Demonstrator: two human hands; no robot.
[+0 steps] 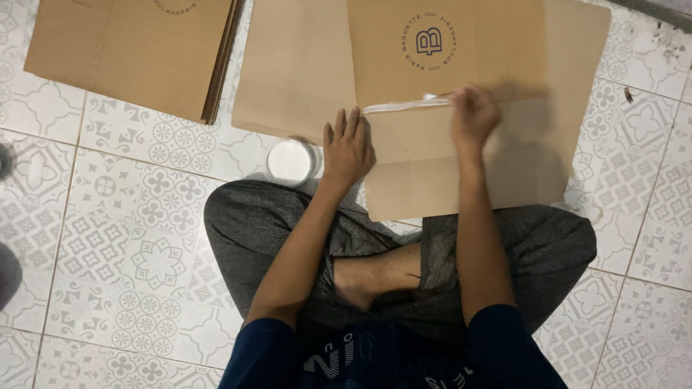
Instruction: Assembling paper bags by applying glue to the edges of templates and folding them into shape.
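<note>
The flat brown kraft-paper sheet (461, 166) is lying under both hands: left hand (348, 150) pressing flat with fingers spread, right hand (472, 114) pinching a small white brush (432, 96) at its glue-streaked fold.

The floor (130, 238) is tiled in white with grey floral ornament. The paper sheets (461, 166) and the stack (130, 50) are plain kraft brown (a dark round emblem is printed on one). The cup (290, 161) is white, the trousers (252, 223) grey.

matt brown paper sheet (461, 173), glossy patterned floor tiles (137, 238), perhaps plastic white tub (290, 161)
</note>
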